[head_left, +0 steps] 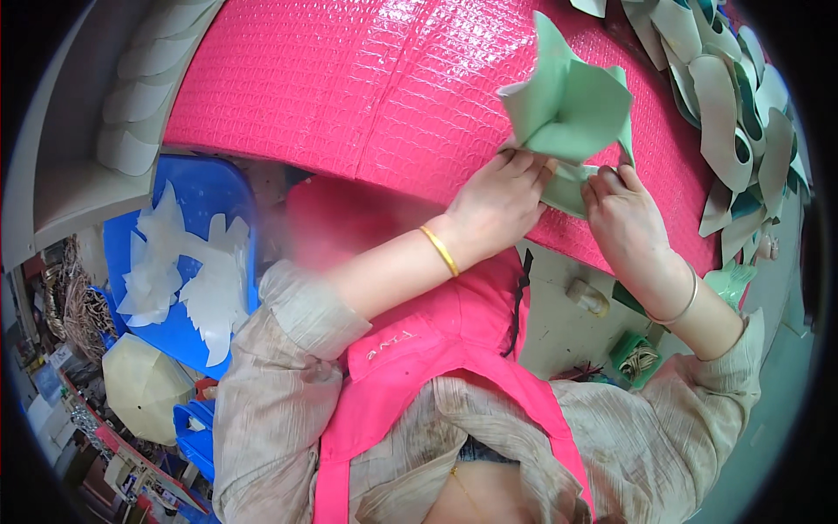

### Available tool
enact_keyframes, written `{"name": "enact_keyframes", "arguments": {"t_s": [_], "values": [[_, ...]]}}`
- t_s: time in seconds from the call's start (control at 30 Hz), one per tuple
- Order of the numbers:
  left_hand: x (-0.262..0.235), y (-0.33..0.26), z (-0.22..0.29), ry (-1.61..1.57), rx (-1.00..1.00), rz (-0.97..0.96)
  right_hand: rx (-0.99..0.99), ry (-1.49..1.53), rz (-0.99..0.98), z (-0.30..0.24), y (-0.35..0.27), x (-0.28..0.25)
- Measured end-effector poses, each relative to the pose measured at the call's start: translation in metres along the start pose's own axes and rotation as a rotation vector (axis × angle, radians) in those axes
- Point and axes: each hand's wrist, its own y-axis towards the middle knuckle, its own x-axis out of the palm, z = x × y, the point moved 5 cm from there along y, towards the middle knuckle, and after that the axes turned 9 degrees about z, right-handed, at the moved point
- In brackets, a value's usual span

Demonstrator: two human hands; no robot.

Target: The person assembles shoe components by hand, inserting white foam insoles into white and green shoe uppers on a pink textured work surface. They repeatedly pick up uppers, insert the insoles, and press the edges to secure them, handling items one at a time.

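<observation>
A light green shoe upper (567,109) stands up, folded and curling, over the pink padded table cover. My left hand (506,192) is closed on its lower left edge, with the fingers bunched together. On the other side, my right hand (624,210) pinches the lower right edge between thumb and fingers. A short pale green strip of the piece shows between the two hands. The fingertips are partly hidden behind the knuckles and the material.
The pink cover (367,96) spreads in front of me. Overlapping pale shoe uppers (720,113) with green insides heap up at the right. A blue bin (196,288) with white translucent cut sheets stands at the left, below a grey shelf (96,205). A green box (635,358) lies lower right.
</observation>
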Motion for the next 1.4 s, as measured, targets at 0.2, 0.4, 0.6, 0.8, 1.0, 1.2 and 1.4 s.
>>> {"name": "enact_keyframes", "arguments": {"t_s": [0.2,0.4,0.6,0.8,1.0,1.2,1.4], "values": [[-0.007,-0.009,0.009,-0.004,0.139,0.112,0.211,0.623,0.221,0.022,0.011,-0.022],[-0.004,-0.007,0.011,-0.012,0.151,0.106,0.543,0.374,0.226,-0.004,0.033,0.012],[-0.007,-0.009,0.016,0.035,0.203,0.178,0.782,0.582,0.237,0.007,0.027,0.023],[0.002,-0.018,0.027,0.082,0.140,0.080,0.499,0.732,0.403,0.013,0.012,0.023],[0.003,-0.018,0.029,0.101,0.126,0.116,0.718,0.944,0.313,0.015,0.020,0.028],[0.001,-0.016,0.030,0.115,0.125,0.114,0.657,0.827,0.259,0.015,0.023,0.031],[0.001,-0.016,0.035,0.077,0.099,-0.004,0.263,0.705,0.441,0.010,0.015,0.003]]}}
